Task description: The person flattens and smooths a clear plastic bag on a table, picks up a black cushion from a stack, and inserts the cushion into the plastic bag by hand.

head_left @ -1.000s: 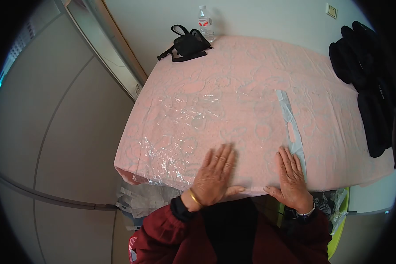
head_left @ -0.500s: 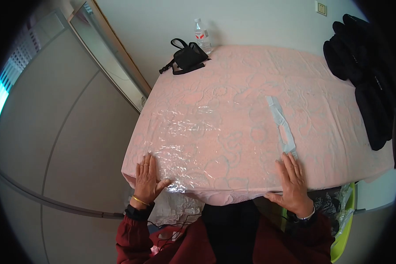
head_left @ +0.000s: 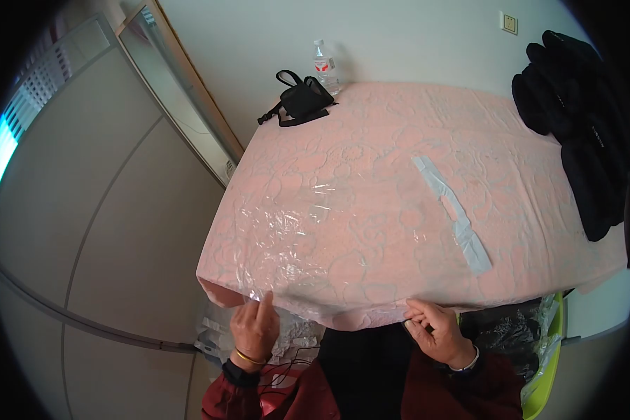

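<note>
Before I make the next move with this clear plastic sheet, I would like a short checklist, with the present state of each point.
1. Left hand at the near edge: ok.
2. Right hand at the near edge: ok, thumb and fingers close together.
3. Both hands gripping the clear plastic sheet: cannot tell; its edge is hard to see against the pink cloth.
4. Sheet smooth: not ok, creases glint on its left part.
5. Pale strip apart from the hands: ok.
6. Black bag and bottle away from the hands: ok, both at the far side.
</note>
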`<control>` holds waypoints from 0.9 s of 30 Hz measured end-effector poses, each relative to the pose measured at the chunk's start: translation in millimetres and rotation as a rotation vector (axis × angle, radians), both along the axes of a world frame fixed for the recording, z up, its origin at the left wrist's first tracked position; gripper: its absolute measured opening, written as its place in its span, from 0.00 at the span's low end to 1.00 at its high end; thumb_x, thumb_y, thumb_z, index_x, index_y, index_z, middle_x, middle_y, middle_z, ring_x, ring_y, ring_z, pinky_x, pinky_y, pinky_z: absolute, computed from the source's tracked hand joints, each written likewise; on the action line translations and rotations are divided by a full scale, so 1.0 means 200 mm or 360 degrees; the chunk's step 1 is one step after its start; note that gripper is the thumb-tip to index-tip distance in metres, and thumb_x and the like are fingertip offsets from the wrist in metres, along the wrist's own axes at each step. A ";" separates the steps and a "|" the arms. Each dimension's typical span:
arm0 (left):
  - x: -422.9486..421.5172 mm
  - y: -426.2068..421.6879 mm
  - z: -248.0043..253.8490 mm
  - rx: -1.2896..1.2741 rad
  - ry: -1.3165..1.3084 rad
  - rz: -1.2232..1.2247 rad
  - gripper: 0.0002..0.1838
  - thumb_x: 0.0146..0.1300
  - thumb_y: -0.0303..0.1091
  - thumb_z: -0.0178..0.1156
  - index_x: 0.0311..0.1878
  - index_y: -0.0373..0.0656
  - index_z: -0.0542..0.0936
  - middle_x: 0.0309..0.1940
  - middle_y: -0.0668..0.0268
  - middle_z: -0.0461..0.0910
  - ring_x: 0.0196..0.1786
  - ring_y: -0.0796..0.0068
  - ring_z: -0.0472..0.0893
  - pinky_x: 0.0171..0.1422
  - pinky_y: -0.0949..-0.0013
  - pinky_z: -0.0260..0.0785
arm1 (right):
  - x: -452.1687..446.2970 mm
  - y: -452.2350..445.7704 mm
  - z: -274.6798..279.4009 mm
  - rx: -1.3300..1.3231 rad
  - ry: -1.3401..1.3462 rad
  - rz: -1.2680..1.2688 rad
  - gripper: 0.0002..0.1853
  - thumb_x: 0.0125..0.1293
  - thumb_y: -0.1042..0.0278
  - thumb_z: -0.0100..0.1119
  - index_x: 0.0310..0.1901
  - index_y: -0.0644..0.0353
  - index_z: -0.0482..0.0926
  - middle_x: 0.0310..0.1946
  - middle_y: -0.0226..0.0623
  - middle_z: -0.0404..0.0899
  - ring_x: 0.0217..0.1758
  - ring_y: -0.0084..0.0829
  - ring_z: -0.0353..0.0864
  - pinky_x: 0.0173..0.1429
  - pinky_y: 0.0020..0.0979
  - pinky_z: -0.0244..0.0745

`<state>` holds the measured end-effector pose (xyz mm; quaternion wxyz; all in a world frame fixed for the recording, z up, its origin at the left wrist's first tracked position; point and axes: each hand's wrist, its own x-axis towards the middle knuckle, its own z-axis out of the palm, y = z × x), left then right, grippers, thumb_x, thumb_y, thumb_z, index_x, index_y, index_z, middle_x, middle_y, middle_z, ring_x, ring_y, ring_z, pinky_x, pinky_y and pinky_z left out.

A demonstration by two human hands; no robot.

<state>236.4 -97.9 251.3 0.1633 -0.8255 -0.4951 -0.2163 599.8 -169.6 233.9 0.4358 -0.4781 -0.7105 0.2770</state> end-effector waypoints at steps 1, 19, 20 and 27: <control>0.08 -0.05 0.02 -0.0048 -0.0030 -0.0020 0.26 0.53 0.23 0.66 0.60 0.42 0.79 0.28 0.64 0.77 0.28 0.65 0.78 0.34 0.60 0.72 | -0.04 0.02 0.01 0.0042 0.0107 -0.0022 0.26 0.67 0.71 0.67 0.64 0.67 0.72 0.40 0.46 0.84 0.31 0.31 0.84 0.37 0.30 0.81; 0.17 0.24 0.10 -0.0315 -0.0749 -0.0112 0.21 0.60 0.27 0.69 0.56 0.35 0.79 0.46 0.51 0.82 0.44 0.52 0.82 0.51 0.57 0.75 | 0.26 0.13 0.03 -0.0426 0.0183 -0.0151 0.32 0.75 0.79 0.50 0.77 0.61 0.53 0.34 0.33 0.81 0.29 0.16 0.76 0.35 0.22 0.74; 0.17 0.24 0.09 -0.0325 -0.0752 -0.0121 0.21 0.60 0.27 0.69 0.56 0.35 0.79 0.46 0.51 0.82 0.44 0.52 0.82 0.51 0.57 0.75 | 0.27 0.14 0.07 -0.0432 0.0181 -0.0163 0.32 0.75 0.79 0.50 0.77 0.61 0.53 0.34 0.33 0.81 0.29 0.16 0.76 0.35 0.22 0.74; 0.22 0.24 0.15 -0.0975 -0.0789 0.0113 0.23 0.64 0.27 0.65 0.62 0.35 0.77 0.55 0.49 0.79 0.52 0.54 0.81 0.55 0.56 0.76 | 0.33 0.17 0.18 0.0226 -0.0731 -0.0782 0.36 0.67 0.79 0.58 0.76 0.68 0.55 0.60 0.53 0.75 0.59 0.43 0.79 0.65 0.41 0.73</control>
